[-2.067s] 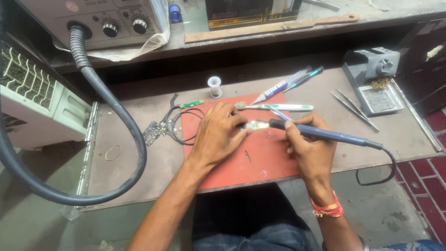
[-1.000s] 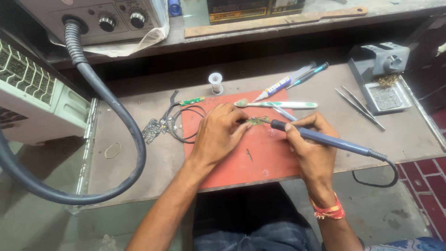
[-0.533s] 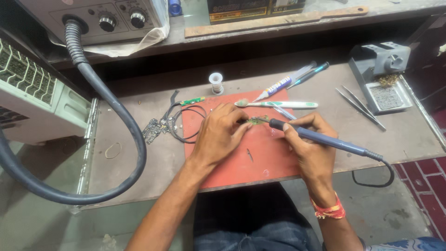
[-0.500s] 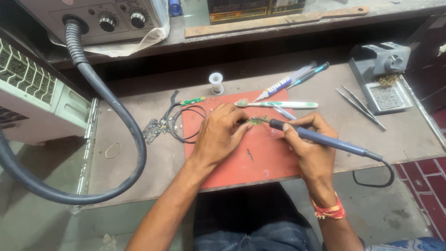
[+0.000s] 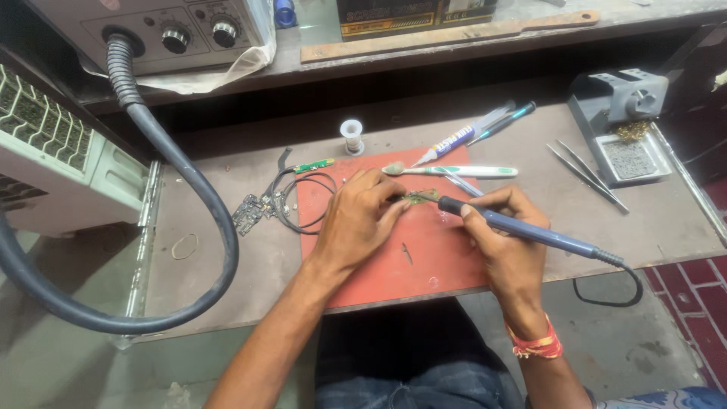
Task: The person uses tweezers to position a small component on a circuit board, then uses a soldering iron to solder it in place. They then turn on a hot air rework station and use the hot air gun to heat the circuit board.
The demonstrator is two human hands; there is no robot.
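My left hand rests on the red work mat, fingertips pinning a small green circuit board. My right hand grips a blue soldering iron like a pen, its tip touching the board's right end. The iron's black cord loops off the bench front. A white toothbrush lies just beyond the board.
A solder spool, a syringe tube, a dark pen, tweezers and the iron stand sit further back. Black wires and small boards lie left of the mat. A thick hose curves from the hot-air station.
The view has shifted slightly. Both hands stay on the small board, with the iron tip nudged a little along it.
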